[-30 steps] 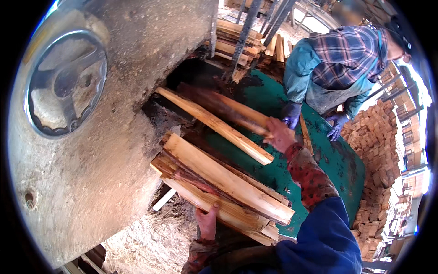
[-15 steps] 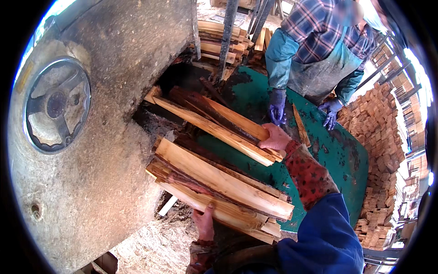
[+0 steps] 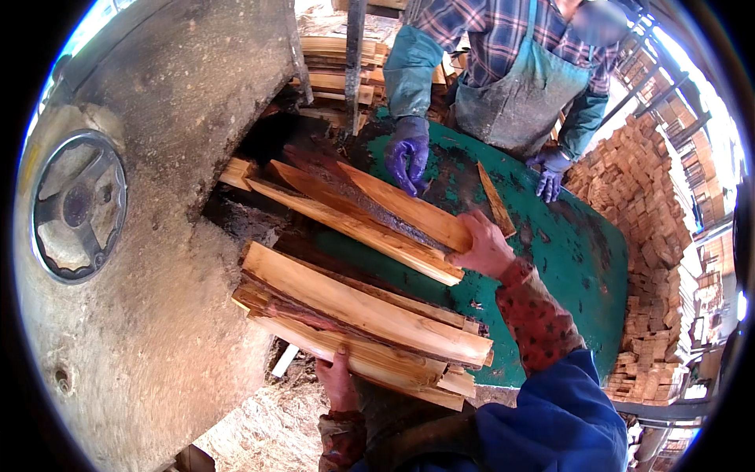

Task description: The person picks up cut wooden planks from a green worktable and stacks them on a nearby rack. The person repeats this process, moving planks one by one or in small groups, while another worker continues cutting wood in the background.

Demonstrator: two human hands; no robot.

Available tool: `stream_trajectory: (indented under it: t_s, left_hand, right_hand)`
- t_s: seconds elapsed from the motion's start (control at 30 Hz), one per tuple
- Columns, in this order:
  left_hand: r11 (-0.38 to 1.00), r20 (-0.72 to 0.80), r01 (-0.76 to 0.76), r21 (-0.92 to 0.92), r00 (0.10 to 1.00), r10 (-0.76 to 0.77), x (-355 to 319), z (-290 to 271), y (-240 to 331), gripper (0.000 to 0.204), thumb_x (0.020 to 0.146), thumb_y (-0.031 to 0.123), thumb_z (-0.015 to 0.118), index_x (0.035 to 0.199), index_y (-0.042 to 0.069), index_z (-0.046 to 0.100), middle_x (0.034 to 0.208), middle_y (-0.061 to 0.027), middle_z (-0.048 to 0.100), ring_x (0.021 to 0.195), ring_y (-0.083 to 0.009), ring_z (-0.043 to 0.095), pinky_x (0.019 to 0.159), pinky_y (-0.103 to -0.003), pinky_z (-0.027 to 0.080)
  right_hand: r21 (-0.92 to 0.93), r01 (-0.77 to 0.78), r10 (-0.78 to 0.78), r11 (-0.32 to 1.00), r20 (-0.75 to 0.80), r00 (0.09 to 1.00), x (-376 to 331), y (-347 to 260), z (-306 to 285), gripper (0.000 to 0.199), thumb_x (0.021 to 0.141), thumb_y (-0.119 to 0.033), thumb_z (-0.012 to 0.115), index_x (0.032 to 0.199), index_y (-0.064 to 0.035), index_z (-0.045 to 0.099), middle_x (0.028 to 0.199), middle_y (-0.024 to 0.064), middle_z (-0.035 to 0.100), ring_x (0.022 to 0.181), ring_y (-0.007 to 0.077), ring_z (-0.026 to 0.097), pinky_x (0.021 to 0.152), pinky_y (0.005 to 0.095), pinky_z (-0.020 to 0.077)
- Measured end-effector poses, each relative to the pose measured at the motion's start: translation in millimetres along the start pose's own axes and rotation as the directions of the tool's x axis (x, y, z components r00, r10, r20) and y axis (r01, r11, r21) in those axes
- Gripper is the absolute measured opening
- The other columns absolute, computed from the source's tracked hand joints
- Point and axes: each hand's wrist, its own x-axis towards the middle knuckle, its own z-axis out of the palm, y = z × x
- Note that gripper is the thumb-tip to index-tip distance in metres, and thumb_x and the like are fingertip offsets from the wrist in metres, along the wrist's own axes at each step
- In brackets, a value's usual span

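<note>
Feeding split wood slabs across a green desk (image 3: 582, 259).
Right hand (image 3: 486, 250) closed on the upper slabs (image 3: 377, 212); left hand (image 3: 338, 379) cupped beneath the lower bundle (image 3: 354, 315); next, a steady push.

The right hand (image 3: 485, 250) rests on the near end of a few long split wood slabs (image 3: 370, 216) that lie slanting across a green table (image 3: 578, 259), their far ends reaching left into a dark opening. Nearer, the left hand (image 3: 338, 381) presses from below against a thicker bundle of split slabs (image 3: 354, 318). A big dusty grey machine housing (image 3: 157, 259) with a round wheel (image 3: 79, 206) fills the left. Across the table, a co-worker's purple-gloved hand (image 3: 409, 153) touches the far slabs. Stacked cut wood (image 3: 649, 204) stands at right.
</note>
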Motion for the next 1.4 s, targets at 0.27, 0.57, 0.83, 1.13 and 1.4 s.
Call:
stream_trajectory:
  t_s: [0.27, 0.57, 0.83, 1.13, 1.4]
  left_hand:
    - [0.998, -0.006, -0.014, -0.061, 1.000, 0.013, -0.1, -4.0, -6.0, 0.052, 0.089, 0.022, 0.068, 0.126, -0.006, 0.048, 0.115, -0.0127, 0.058, 0.100, -0.0207, 0.056, 0.090, -0.034, 0.046]
    - [0.997, 0.092, -0.001, -0.078, 0.996, 0.008, -7.3, -4.9, 1.7, 0.066, 0.091, 0.040, 0.064, 0.134, -0.004, 0.041, 0.121, -0.0126, 0.054, 0.106, -0.0220, 0.055, 0.092, -0.037, 0.047]
    - [0.993, 0.036, 0.065, -0.099, 0.997, -0.062, -7.9, 6.4, 13.4, 0.061, 0.089, 0.032, 0.067, 0.132, -0.005, 0.044, 0.118, -0.0126, 0.056, 0.105, -0.0227, 0.056, 0.091, -0.038, 0.047]
    - [0.991, -0.042, 0.078, -0.111, 0.996, -0.083, -5.0, 9.1, 9.2, 0.062, 0.086, 0.032, 0.069, 0.131, -0.005, 0.046, 0.119, -0.0127, 0.056, 0.103, -0.0244, 0.056, 0.089, -0.040, 0.048]
    - [0.996, -0.133, 0.045, -0.078, 0.990, -0.055, 2.5, 3.7, 1.1, 0.054, 0.083, 0.021, 0.071, 0.124, -0.008, 0.052, 0.112, -0.0125, 0.061, 0.095, -0.0204, 0.057, 0.084, -0.033, 0.047]
  right_hand:
    - [0.105, 0.172, -0.171, 0.979, -0.018, 0.985, -121.9, -54.2, 14.0, 0.072, 0.054, -0.028, 0.084, 0.113, 0.0014, 0.057, 0.107, 0.0177, 0.053, 0.100, 0.0376, 0.055, 0.087, 0.0464, 0.0479]
    - [0.054, 0.195, -0.197, 0.979, 0.029, 0.980, -159.9, -86.3, 51.0, 0.070, 0.066, -0.031, 0.081, 0.119, 0.0046, 0.052, 0.123, 0.0184, 0.043, 0.122, 0.0401, 0.039, 0.103, 0.0522, 0.0341]
    - [0.034, 0.205, -0.207, 0.978, 0.083, 0.975, -156.5, -86.5, 42.0, 0.062, 0.072, -0.031, 0.077, 0.119, 0.0027, 0.054, 0.125, 0.0174, 0.044, 0.123, 0.0381, 0.040, 0.101, 0.0510, 0.0348]
    - [0.149, 0.196, -0.208, 0.969, 0.073, 0.975, -148.2, -71.2, 37.3, 0.051, 0.078, -0.030, 0.074, 0.117, -0.0020, 0.057, 0.115, 0.0153, 0.052, 0.115, 0.0353, 0.049, 0.095, 0.0489, 0.0395]
    - [0.095, 0.254, -0.266, 0.962, 0.145, 0.953, -137.9, -84.9, 29.2, 0.050, 0.078, -0.027, 0.074, 0.118, -0.0029, 0.058, 0.114, 0.0156, 0.054, 0.112, 0.0354, 0.050, 0.091, 0.0468, 0.0432]
